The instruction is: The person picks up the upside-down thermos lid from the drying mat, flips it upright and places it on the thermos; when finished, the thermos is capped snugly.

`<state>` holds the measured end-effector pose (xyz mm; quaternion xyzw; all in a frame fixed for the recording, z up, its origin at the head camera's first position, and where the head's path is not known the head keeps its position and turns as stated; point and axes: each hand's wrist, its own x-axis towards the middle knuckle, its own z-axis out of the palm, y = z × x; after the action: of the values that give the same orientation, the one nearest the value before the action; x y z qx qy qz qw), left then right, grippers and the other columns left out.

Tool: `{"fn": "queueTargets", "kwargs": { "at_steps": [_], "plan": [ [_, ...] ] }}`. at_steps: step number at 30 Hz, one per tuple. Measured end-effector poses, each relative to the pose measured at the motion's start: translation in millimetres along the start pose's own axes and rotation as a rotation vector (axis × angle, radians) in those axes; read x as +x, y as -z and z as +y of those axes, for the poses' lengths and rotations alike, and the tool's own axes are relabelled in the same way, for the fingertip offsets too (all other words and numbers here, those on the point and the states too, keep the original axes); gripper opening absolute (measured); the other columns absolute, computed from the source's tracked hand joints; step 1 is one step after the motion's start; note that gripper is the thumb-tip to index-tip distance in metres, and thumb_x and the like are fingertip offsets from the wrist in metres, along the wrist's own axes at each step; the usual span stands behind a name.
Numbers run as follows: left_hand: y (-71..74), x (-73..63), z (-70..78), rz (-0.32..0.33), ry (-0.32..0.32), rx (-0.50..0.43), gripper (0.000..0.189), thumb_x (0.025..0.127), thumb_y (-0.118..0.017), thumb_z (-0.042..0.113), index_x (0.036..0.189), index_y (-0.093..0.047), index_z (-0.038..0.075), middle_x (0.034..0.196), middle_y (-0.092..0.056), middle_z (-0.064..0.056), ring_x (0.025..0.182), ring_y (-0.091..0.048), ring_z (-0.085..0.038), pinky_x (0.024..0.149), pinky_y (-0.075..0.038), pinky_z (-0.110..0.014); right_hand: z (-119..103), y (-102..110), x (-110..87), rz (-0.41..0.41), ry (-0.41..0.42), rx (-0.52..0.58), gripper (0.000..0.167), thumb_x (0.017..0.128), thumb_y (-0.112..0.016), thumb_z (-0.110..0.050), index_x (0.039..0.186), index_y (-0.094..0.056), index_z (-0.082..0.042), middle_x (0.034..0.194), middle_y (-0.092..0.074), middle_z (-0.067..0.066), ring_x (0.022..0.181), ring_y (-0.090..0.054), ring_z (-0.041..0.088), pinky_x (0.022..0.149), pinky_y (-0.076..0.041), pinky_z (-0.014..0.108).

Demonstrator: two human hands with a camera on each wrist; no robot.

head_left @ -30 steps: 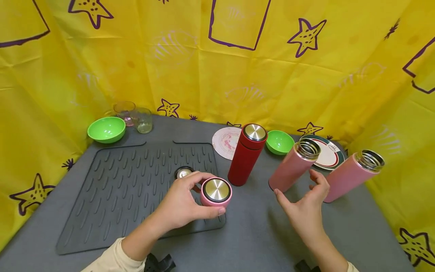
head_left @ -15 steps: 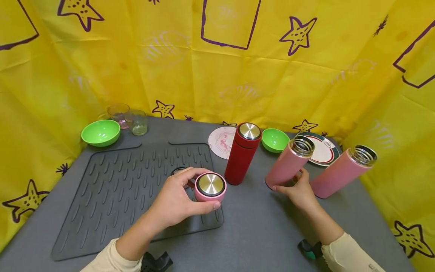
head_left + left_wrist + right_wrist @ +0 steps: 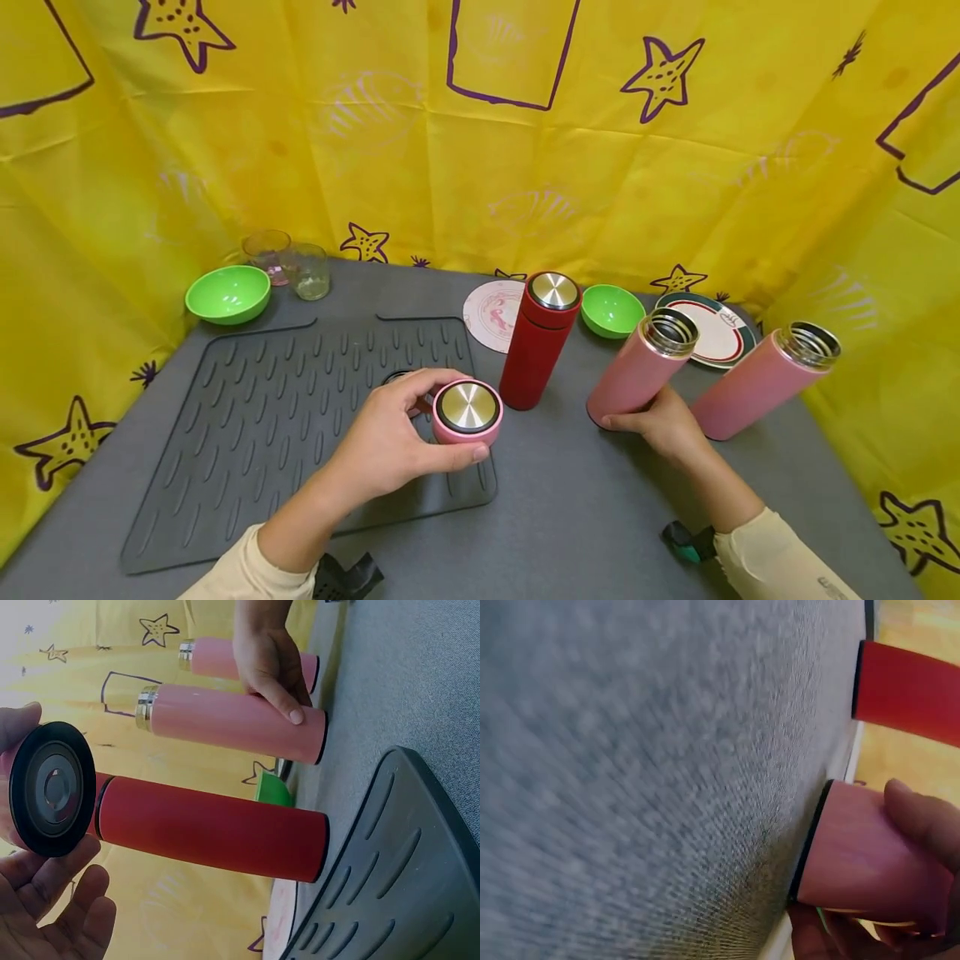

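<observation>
My left hand (image 3: 397, 437) grips a pink bottle lid (image 3: 468, 408) by its sides, above the right edge of the grey drying mat; its black-ringed underside shows in the left wrist view. Low on an uncapped pink thermos bottle (image 3: 633, 375), my right hand (image 3: 667, 427) holds it with thumb in front and fingers behind. That bottle stands upright on the table, its steel neck uncovered. To its right is a second open pink thermos bottle (image 3: 757, 387). Between the lid and the held bottle stands a red thermos bottle (image 3: 536, 350) with its lid on.
A ribbed drying mat (image 3: 247, 417) covers the left of the table, with another lid (image 3: 393, 377) partly hidden behind my left hand. Green bowls (image 3: 228, 296) (image 3: 611, 312), glasses (image 3: 309, 273), a pink round plate (image 3: 491, 317) and a dark-rimmed plate (image 3: 712, 329) line the back.
My right hand has moved forward from beside the nearer pink bottle and taken hold of its lower part. The left hand keeps the lid at about the same place.
</observation>
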<state>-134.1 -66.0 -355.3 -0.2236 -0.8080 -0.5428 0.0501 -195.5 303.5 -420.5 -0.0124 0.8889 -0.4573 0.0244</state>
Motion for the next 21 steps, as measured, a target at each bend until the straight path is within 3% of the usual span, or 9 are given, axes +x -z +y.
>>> {"fn": "queueTargets", "kwargs": {
  "at_steps": [13,21],
  "plan": [
    [-0.2,3.9,2.2,0.012,-0.058,-0.003,0.056,0.067,-0.091,0.039,0.116,-0.066,0.029,0.100,-0.064,0.015,0.094,-0.057,-0.011,0.076,-0.052,-0.030,-19,-29,-50.7,-0.021,0.046,-0.062,0.060,0.061,-0.094,-0.020,0.110,-0.063,-0.001,0.098,-0.069,0.005,0.086,-0.061,0.018,0.077,-0.049,0.034],
    [-3.1,5.9,10.4,0.016,-0.094,-0.046,0.056,0.067,-0.091,0.035,0.117,-0.067,0.026,0.106,-0.063,0.012,0.095,-0.057,-0.013,0.077,-0.051,-0.031,-32,-55,-87.1,-0.059,0.122,0.000,0.053,0.057,-0.096,-0.017,0.100,-0.067,-0.007,0.089,-0.068,-0.004,0.081,-0.061,0.011,0.076,-0.050,0.030]
  ]
}}
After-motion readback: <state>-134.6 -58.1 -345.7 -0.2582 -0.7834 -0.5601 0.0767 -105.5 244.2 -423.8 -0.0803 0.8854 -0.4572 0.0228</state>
